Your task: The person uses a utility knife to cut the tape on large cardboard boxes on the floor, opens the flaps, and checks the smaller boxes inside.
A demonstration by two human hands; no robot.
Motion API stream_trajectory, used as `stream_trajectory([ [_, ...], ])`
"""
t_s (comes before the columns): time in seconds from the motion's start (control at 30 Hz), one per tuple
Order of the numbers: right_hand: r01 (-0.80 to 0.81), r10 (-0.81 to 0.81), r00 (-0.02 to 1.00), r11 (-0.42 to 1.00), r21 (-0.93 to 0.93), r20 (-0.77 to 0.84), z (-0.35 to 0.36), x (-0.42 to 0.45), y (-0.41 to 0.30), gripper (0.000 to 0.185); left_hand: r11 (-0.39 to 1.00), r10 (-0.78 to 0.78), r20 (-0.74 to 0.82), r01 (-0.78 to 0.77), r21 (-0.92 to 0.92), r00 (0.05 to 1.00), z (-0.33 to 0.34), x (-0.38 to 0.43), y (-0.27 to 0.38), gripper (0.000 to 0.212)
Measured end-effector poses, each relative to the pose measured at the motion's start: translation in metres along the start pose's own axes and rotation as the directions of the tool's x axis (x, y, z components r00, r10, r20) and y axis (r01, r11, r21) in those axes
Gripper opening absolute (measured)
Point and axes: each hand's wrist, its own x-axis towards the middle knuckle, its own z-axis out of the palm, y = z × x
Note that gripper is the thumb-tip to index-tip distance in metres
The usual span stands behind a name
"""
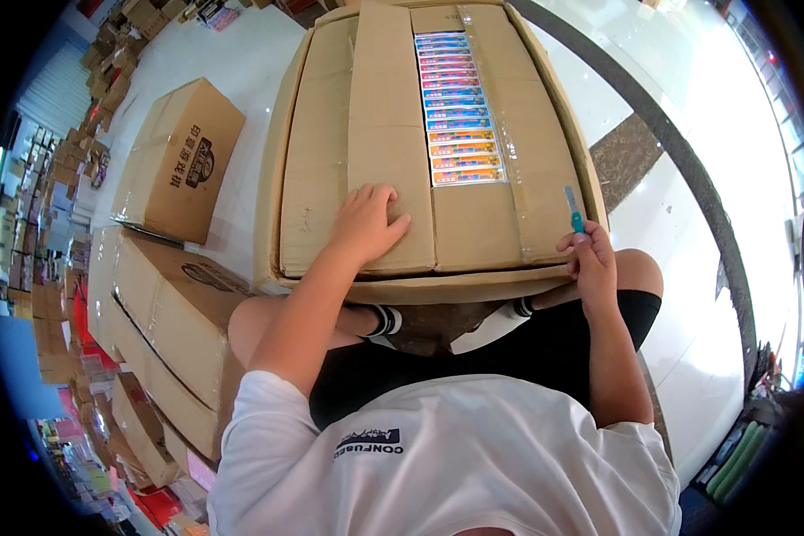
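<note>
In front of me stands a large outer cardboard carton with inner cartons packed inside it. My left hand rests palm down on a cardboard flap, thumb apart from the fingers, holding nothing. To the right of that flap, a gap shows a row of small printed boxes in blue, pink and orange. Clear tape runs along the flap on the right side of the gap. My right hand grips a teal-handled utility knife, blade out and pointing away from me, over the outer carton's near right corner.
Closed cardboard cartons stand on the pale tiled floor at left, with another taped carton nearer my left knee. Stacked boxes and goods line the far left. My knees flank the outer carton's near side.
</note>
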Motion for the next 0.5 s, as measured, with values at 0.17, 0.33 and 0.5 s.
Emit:
stream_trajectory([
  [0.17,-0.123,0.134,0.973,0.990,-0.073,0.187,0.005,0.019,-0.013,0.018,0.977,-0.167,-0.031,0.169,0.128,0.986,0.021,0.030,0.016,0.035],
  [0.33,0.107,-0.026,0.987,0.839,-0.534,0.156,0.028,0.068,0.004,0.037,0.983,-0.115,-0.169,0.137,0.123,0.979,0.050,0.059,0.014,0.029],
  [0.5,0.133,0.013,0.983,0.632,-0.764,0.182,0.066,0.057,-0.011,0.055,0.989,-0.149,-0.306,0.139,-0.053,0.940,0.056,0.055,0.008,0.022],
])
